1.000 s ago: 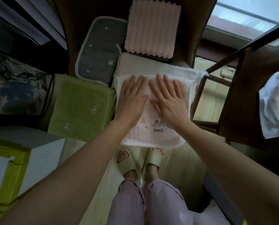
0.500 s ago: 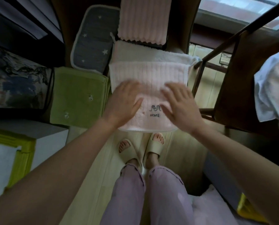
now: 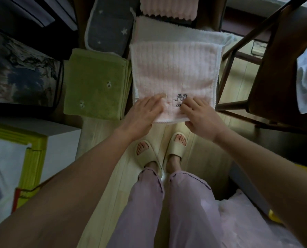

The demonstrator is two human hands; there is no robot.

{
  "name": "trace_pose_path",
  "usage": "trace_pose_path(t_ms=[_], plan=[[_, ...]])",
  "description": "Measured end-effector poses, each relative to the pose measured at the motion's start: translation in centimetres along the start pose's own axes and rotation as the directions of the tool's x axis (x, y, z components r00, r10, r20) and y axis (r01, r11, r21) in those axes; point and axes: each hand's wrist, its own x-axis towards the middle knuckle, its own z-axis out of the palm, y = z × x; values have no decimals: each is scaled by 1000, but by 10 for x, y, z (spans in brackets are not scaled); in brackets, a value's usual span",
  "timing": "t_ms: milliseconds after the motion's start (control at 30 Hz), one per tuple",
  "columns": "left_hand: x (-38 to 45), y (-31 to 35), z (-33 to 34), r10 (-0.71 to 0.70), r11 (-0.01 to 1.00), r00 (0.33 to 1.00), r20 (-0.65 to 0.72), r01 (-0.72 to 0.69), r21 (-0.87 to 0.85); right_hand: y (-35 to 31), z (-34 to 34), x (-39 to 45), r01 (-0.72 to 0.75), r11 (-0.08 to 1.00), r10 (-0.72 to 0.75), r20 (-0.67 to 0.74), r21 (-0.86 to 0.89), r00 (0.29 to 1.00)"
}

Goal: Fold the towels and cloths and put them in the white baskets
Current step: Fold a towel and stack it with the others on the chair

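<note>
Pale pink ribbed terry towel with small dark embroidery (image 3: 174,68) lies flat, folded to a rough square, on top of a white fluffy towel (image 3: 181,35). Left hand (image 3: 145,111) rests palm-down on its near left edge, fingers straight, gripping nothing. Right hand (image 3: 201,117) sits at the near right edge, fingers bent onto the fabric; can't tell if it pinches the hem. Folded green terry towel (image 3: 95,83) is just beside on the left. Grey quilted star-print cloth (image 3: 109,25) and pink zigzag-edged ribbed cloth (image 3: 168,6) lie beyond.
</note>
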Motion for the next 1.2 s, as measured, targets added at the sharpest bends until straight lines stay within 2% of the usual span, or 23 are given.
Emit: trace_pose_path(t_ms=[100,233,267,333,400,467,600,667,800,1000,1100,1200], plan=[[2,1,-12,-69,996,995,75,72,-48,-2,-11,-4,-66,998,67,92,-16,994],[8,-6,-28,-22,999,978,209,28,-27,-1,-24,-6,-130,986,153,254,-105,955],[10,-9,-31,-33,998,972,232,46,-48,0,-28,-3,-149,986,163,297,-71,941],[14,-16,-36,-105,971,963,247,152,-182,1,-41,8,-223,971,192,275,85,942],[17,-20,-50,-171,881,962,214,246,-403,3,-62,21,-333,920,281,241,209,929],[22,-23,-67,-260,748,946,194,325,-578,7,-82,32,-396,872,356,182,287,917],[44,-31,-103,-490,520,866,100,383,-764,19,-110,54,-482,720,538,37,499,842],[60,-36,-108,-587,462,808,49,384,-800,26,-112,67,-513,653,604,27,557,797],[87,-45,-103,-608,546,793,-24,396,-738,36,-105,89,-571,636,672,-8,519,741],[106,-49,-93,-582,735,804,-118,459,-499,45,-92,104,-595,702,666,-64,391,744],[112,-47,-92,-571,783,810,-136,487,-387,52,-86,108,-613,702,679,-81,364,730],[115,-49,-93,-589,791,794,-146,531,-304,55,-78,114,-599,734,658,-117,321,744]])
